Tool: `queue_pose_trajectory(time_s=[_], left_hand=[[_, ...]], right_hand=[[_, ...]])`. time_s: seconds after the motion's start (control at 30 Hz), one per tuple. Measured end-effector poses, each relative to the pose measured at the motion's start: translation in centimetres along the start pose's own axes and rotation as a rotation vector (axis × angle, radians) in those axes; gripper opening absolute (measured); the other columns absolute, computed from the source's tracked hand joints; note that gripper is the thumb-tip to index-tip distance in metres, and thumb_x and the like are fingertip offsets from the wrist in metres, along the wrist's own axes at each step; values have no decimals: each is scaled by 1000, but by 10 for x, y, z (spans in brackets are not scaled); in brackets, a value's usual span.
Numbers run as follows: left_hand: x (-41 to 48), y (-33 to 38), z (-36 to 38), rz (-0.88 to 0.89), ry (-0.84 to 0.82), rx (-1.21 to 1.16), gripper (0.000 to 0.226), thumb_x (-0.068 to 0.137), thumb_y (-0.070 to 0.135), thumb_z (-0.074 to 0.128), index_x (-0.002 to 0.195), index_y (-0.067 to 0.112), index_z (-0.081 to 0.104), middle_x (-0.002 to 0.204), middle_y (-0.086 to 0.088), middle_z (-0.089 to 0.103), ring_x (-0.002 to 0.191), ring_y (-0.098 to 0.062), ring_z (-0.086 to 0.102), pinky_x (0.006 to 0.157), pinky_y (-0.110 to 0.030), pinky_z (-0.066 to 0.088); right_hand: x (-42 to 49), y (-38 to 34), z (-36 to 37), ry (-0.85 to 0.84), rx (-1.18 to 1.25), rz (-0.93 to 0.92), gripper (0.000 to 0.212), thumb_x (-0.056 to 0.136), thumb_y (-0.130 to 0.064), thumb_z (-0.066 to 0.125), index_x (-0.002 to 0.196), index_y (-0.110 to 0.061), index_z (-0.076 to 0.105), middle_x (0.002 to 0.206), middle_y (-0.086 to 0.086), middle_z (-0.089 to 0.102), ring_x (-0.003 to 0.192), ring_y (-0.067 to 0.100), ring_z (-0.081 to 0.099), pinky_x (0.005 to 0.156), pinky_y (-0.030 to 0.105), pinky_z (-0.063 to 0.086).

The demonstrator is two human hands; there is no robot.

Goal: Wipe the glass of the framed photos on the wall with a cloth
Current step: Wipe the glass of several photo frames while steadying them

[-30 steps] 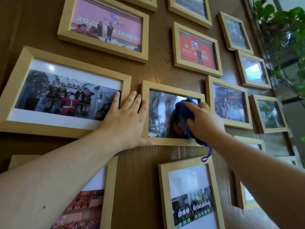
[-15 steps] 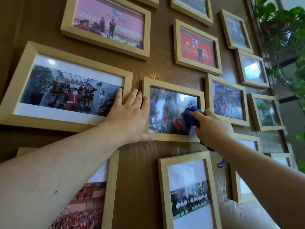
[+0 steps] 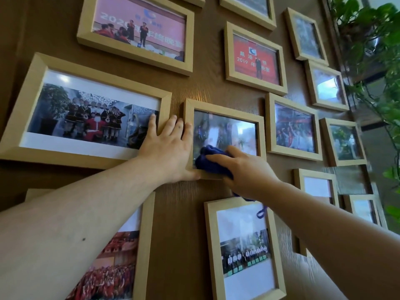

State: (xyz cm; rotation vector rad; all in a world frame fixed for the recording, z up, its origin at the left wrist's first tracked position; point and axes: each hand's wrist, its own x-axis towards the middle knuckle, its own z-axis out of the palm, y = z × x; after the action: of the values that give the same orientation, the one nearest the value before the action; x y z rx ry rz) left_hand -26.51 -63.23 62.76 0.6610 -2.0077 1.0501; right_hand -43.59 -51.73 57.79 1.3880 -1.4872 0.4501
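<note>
Several light wooden photo frames hang on a brown wood-grain wall [image 3: 207,89]. My right hand [image 3: 244,172] presses a dark blue cloth [image 3: 211,161] against the lower left corner of the glass of the small middle frame [image 3: 224,118]. A loop of the cloth hangs below my wrist. My left hand [image 3: 166,148] lies flat on the wall with fingers spread, bracing that frame's left edge, thumb under its bottom corner. Its fingertips overlap the right side of the large frame [image 3: 86,113] to the left.
More frames surround the middle one: a pink photo [image 3: 138,29] above left, a red one [image 3: 255,57] above, a portrait one [image 3: 242,247] below, several smaller ones [image 3: 294,128] to the right. A leafy green plant [image 3: 376,40] stands at the far right.
My right hand has swept the cloth from the glass's upper right down to its lower left corner. My left hand has stayed on the frame's left edge. The view has shifted slightly.
</note>
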Motion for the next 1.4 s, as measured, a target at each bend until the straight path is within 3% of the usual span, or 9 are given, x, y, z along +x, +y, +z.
queue_pose_trajectory(time_s=[0.2, 0.43, 0.63, 0.73, 0.87, 1.03, 1.17, 1.3, 1.4], left_hand=[[-1, 1, -2, -4, -35, 31, 125, 62, 86, 46, 146, 11, -8, 159, -16, 3, 144, -29, -8, 111, -67, 0], [-6, 8, -9, -27, -21, 67, 118, 67, 81, 48, 146, 12, -6, 158, -17, -5, 143, -31, -14, 111, -66, -4], [-52, 39, 0, 276, 130, 51, 85, 85, 66, 22, 147, 10, 5, 158, -17, 10, 145, -31, -2, 113, -63, 2], [-75, 60, 11, 375, 44, -11, 86, 86, 67, 21, 147, 8, 7, 158, -17, 11, 145, -31, 1, 114, -59, 4], [-88, 83, 30, 384, -62, -47, 92, 84, 72, 28, 148, 13, -2, 159, -17, 3, 144, -31, -5, 116, -54, 0], [-86, 87, 44, 325, -113, -31, 104, 76, 79, 37, 147, 18, -7, 158, -18, 0, 144, -33, -8, 114, -55, 2], [-87, 88, 49, 306, -115, -28, 106, 74, 78, 42, 147, 19, -6, 158, -18, 3, 144, -33, -6, 115, -56, 3], [-89, 89, 51, 310, -109, -75, 94, 79, 69, 47, 148, 25, -1, 159, -16, 3, 144, -32, -5, 115, -58, 2], [-89, 89, 52, 324, -97, -72, 88, 83, 60, 48, 148, 27, -1, 159, -16, 2, 144, -33, -6, 114, -60, 1]], right_hand=[[-41, 51, 11, 0, -161, 211, 50, 86, -34, 54, 132, -37, 38, 109, 4, 52, 70, 18, 48, 52, 26, 32], [-70, 68, 3, 21, -32, 387, 51, 85, -28, 54, 132, -35, 35, 113, 3, 49, 75, 24, 54, 58, 39, 51], [-109, 45, 15, 187, 212, 441, 52, 82, -23, 56, 131, -32, 40, 99, -5, 45, 66, 12, 48, 47, 23, 35], [-130, 31, 33, 142, 245, 474, 50, 82, -28, 53, 130, -32, 40, 96, -9, 41, 62, 5, 45, 45, 22, 36], [-151, 21, 59, 70, 288, 579, 49, 85, -28, 56, 131, -29, 41, 97, -8, 43, 65, 14, 50, 48, 34, 49], [-156, 10, 79, 30, 275, 681, 53, 86, -30, 53, 135, -32, 34, 102, -4, 42, 66, 18, 51, 47, 35, 48], [-151, -3, 78, 35, 255, 655, 54, 85, -31, 54, 136, -30, 35, 105, -4, 43, 65, 15, 50, 45, 25, 40], [-137, -41, 72, -23, 244, 394, 58, 83, -32, 55, 135, -33, 31, 116, 0, 45, 71, 17, 52, 52, 29, 49], [-128, -56, 69, -12, 212, 262, 58, 80, -27, 59, 134, -29, 37, 109, 4, 49, 66, 18, 51, 45, 28, 45]])
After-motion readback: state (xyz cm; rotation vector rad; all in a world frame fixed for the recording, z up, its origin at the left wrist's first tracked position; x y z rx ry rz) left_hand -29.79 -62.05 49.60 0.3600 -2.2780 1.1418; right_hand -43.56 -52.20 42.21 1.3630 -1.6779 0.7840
